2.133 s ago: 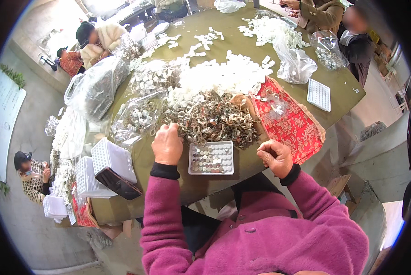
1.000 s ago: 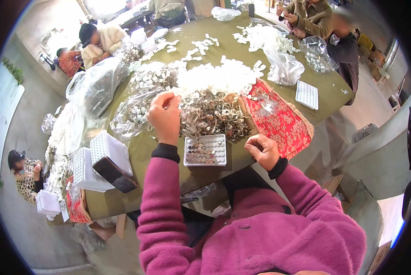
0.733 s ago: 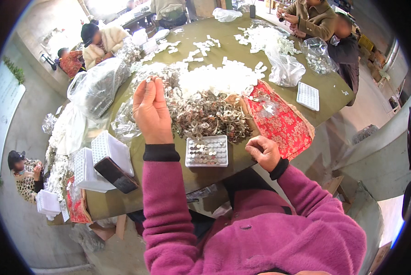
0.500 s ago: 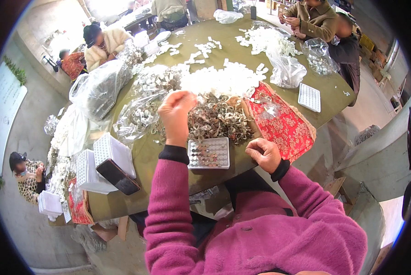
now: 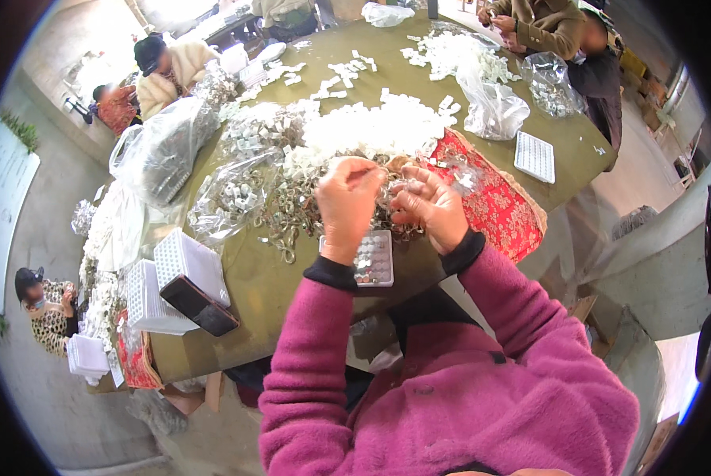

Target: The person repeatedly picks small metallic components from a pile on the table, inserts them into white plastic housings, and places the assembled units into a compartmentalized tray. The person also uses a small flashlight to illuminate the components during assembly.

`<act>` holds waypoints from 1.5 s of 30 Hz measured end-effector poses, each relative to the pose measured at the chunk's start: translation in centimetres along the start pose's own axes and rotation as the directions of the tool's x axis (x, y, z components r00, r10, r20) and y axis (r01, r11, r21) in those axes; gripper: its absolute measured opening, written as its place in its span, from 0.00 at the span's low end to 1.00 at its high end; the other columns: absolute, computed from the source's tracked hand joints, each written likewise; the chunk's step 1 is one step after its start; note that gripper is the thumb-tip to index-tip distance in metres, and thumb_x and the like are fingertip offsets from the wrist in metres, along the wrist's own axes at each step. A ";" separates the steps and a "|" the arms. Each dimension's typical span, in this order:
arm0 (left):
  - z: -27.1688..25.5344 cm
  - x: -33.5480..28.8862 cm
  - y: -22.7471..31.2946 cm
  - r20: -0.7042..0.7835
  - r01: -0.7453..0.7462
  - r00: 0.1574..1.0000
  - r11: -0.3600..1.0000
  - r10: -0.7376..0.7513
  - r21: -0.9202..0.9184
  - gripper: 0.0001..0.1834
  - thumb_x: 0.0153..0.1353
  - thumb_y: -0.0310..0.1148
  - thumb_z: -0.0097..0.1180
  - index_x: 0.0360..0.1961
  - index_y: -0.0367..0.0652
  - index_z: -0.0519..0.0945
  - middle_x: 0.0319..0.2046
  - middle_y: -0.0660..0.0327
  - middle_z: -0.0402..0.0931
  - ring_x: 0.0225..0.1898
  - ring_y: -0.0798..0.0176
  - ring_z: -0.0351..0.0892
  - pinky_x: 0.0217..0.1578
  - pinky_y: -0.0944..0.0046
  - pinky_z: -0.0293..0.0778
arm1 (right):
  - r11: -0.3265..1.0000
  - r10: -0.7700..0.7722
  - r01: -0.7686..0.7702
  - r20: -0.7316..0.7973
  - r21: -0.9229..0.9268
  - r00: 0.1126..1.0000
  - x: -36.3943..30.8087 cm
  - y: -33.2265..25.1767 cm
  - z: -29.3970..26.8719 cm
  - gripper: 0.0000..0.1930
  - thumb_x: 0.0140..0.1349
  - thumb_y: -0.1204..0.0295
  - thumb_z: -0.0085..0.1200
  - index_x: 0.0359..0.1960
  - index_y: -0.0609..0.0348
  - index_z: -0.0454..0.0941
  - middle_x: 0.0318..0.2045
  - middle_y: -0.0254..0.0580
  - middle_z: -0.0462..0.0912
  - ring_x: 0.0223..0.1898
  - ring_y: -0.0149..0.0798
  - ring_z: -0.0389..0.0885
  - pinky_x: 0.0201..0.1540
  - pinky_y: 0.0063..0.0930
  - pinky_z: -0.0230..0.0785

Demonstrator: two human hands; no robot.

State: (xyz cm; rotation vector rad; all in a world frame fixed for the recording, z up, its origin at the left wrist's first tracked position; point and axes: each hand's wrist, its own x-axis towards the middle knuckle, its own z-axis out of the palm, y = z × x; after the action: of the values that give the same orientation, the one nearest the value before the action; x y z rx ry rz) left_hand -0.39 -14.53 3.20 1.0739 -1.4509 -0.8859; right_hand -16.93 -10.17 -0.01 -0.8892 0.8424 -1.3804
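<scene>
My left hand (image 5: 347, 208) is raised over the front of a heap of small looped metal-looking parts (image 5: 300, 208), its thumb and fingers pinched together. Close beside it, my right hand (image 5: 435, 205) has its fingers curled in, tips facing the left hand. Whatever lies between the fingertips of either hand is too small to make out. Below the hands, a white tray with round cells (image 5: 383, 266) sits near the table edge, partly hidden by my left wrist. Behind the heap spreads a pile of small white pieces (image 5: 375, 127).
A red floral cloth (image 5: 494, 210) lies right of the heap. Another white tray (image 5: 535, 157) is farther right. Clear plastic bags (image 5: 169, 151) stand left. Stacked white trays (image 5: 189, 266) bear a dark phone (image 5: 201, 305). Other people sit around the green table (image 5: 268, 317).
My right hand has moved up and left from beside the tray to the heap. My left hand has moved right and down, so the two are now close together. The view has shifted slightly.
</scene>
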 end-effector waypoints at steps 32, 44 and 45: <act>0.1 -1.6 1.7 0.197 0.270 0.960 0.851 -0.200 -0.451 0.06 0.69 0.26 0.63 0.43 0.33 0.84 0.34 0.59 0.85 0.32 0.68 0.84 0.32 0.69 0.82 | 0.646 -0.354 0.463 0.300 -0.607 0.886 0.2 -4.8 -0.9 0.20 0.61 0.75 0.70 0.55 0.62 0.83 0.43 0.38 0.85 0.37 0.25 0.83 0.40 0.21 0.77; 0.1 -5.3 2.6 0.138 0.236 0.970 0.911 -0.200 -0.339 0.13 0.66 0.26 0.68 0.48 0.30 0.83 0.36 0.56 0.85 0.33 0.66 0.85 0.33 0.66 0.84 | 0.302 -0.513 0.609 0.413 -0.734 0.753 -1.4 -4.9 -0.9 0.04 0.64 0.78 0.62 0.39 0.62 0.82 0.33 0.49 0.82 0.34 0.50 0.83 0.39 0.36 0.75; 0.3 -5.7 2.7 0.021 0.052 0.999 0.993 -0.050 -0.103 0.16 0.59 0.23 0.72 0.48 0.32 0.84 0.38 0.57 0.84 0.35 0.65 0.86 0.33 0.65 0.84 | 0.317 -0.478 0.593 0.415 -0.741 0.774 -1.6 -5.0 -1.0 0.05 0.64 0.76 0.62 0.39 0.62 0.82 0.33 0.51 0.82 0.36 0.52 0.84 0.40 0.39 0.76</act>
State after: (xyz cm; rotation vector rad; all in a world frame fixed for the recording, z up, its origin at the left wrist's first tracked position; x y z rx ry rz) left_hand -0.96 -8.25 3.87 1.0314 -1.3824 -0.9990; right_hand -20.06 -8.54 4.06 -2.2040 1.2186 -1.4082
